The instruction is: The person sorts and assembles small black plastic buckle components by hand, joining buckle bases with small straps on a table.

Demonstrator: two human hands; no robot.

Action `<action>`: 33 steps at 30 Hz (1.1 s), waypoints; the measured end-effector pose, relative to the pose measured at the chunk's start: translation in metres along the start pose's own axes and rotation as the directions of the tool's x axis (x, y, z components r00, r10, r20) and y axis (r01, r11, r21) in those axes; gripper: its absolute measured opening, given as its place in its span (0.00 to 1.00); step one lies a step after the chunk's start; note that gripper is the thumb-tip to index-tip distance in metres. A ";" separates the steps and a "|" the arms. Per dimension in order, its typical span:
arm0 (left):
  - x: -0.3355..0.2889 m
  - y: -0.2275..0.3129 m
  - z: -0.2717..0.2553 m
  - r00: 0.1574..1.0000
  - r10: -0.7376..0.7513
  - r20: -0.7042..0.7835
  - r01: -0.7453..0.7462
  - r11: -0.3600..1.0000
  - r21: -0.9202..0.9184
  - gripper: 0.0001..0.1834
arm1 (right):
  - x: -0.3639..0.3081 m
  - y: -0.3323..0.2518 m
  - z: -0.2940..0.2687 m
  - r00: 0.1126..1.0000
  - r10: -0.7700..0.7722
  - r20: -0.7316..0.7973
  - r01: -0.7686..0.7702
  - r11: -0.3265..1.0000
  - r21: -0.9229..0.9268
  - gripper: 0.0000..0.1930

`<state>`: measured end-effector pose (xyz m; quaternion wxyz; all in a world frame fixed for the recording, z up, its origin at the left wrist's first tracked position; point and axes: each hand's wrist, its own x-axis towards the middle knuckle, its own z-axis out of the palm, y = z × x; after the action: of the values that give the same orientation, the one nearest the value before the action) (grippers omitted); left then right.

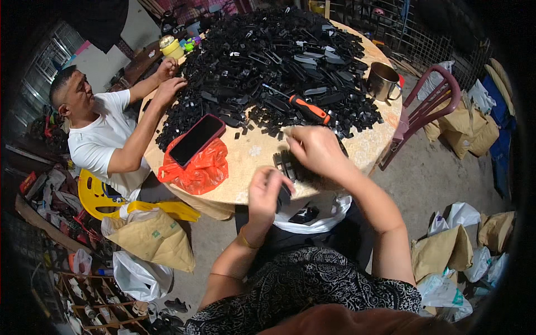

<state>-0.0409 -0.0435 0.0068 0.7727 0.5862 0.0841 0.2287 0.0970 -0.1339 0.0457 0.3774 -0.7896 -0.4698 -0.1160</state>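
My left hand (264,194) is held at the table's near edge, its fingers curled round a dark plastic piece (285,195) that is partly hidden. Over the tabletop, my right hand (317,148) has its fingers bent together close to the near side of the pile; what they hold, if anything, is hidden. Between the hands lie several black plastic parts (286,165). A big heap of black plastic parts (251,61) covers most of the round table (245,151). On the heap rests a screwdriver (310,109) with an orange and black handle. Below my hands, a white bag (312,226) contains black pieces.
A phone (196,139) lies on a red plastic bag (202,172). Beyond my right hand stand a metal mug (383,81) and a plastic chair (432,106). At the left, a co-worker (106,134) reaches to the pile. Sacks (444,251) sit on the floor.
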 end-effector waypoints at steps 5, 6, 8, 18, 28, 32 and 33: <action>-0.020 0.000 0.010 0.935 -0.229 0.271 0.181 0.965 0.189 0.13 | 0.027 0.024 0.040 0.976 0.072 0.205 -0.019 0.968 -0.251 0.13; -0.019 0.000 0.009 0.935 -0.230 0.270 0.183 0.965 0.190 0.13 | 0.029 0.023 0.044 0.975 0.085 0.207 -0.015 0.948 -0.317 0.12; -0.013 0.004 0.005 0.965 -0.176 0.194 0.155 0.981 0.115 0.13 | 0.033 0.027 0.055 0.973 0.099 0.209 -0.012 0.925 -0.380 0.12; 0.050 0.023 -0.018 0.980 -0.162 0.117 -0.093 0.150 0.984 0.25 | 0.033 0.028 0.054 0.970 0.046 0.237 0.029 0.952 -0.306 0.09; 0.042 -0.009 -0.030 0.997 0.060 0.046 -0.072 0.607 0.791 0.24 | 0.034 0.036 0.058 0.941 0.002 0.340 0.076 0.973 -0.217 0.14; 0.041 -0.009 -0.042 0.984 -0.127 -0.128 0.149 0.971 0.185 0.21 | 0.030 0.028 0.043 0.982 -0.001 0.188 -0.011 0.998 0.064 0.12; 0.043 -0.005 -0.043 0.983 -0.145 -0.117 0.159 0.980 0.122 0.22 | 0.027 0.023 0.034 0.979 0.064 0.195 -0.119 0.952 0.283 0.11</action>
<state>-0.0188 0.0126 -0.0050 0.7421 0.6144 0.1849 0.1940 0.1249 -0.0984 0.0261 0.4503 -0.7533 -0.4772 0.0456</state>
